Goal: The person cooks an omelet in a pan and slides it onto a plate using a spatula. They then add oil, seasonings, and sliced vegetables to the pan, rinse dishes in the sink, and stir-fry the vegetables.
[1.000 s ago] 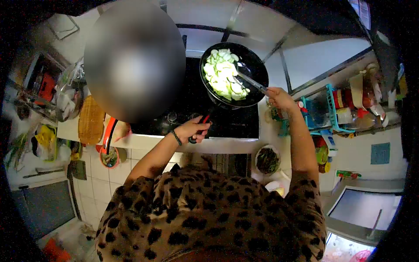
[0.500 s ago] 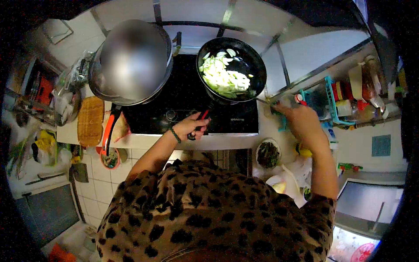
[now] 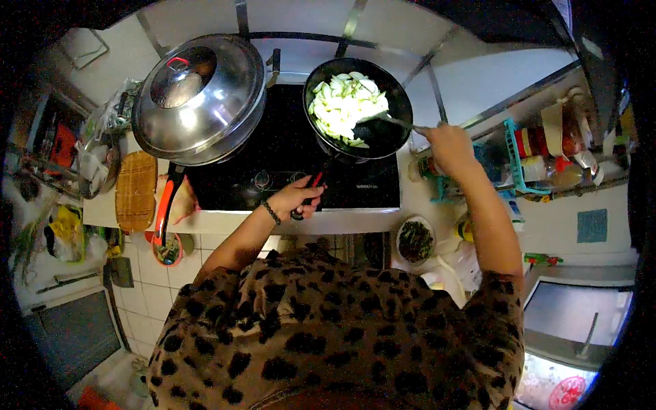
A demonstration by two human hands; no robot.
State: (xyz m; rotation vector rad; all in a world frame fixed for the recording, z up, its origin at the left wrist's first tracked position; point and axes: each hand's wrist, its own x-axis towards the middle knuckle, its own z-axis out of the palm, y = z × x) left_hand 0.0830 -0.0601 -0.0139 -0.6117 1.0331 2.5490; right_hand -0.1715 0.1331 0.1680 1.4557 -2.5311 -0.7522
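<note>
My left hand (image 3: 295, 198) is wrapped round the black and red handle of a black frying pan (image 3: 393, 141). Pale green-white vegetable slices (image 3: 342, 102) lie heaped in the pan's left and middle part. In my right hand (image 3: 449, 149) is a spatula (image 3: 410, 126), its blade inside the pan against the right side of the slices. The pan sits on the right side of a black cooktop (image 3: 280, 154).
A large lidded pot (image 3: 212, 96) with an orange and black handle stands on the cooktop's left. Beside it lies a wooden board (image 3: 137, 191). A plate of dark greens (image 3: 415, 240) is at the right, near a turquoise rack (image 3: 517, 160) of bottles.
My right hand has moved up and left, bringing the spatula further into the pan. The slices have shifted and spread upward. My left hand stays on the handle.
</note>
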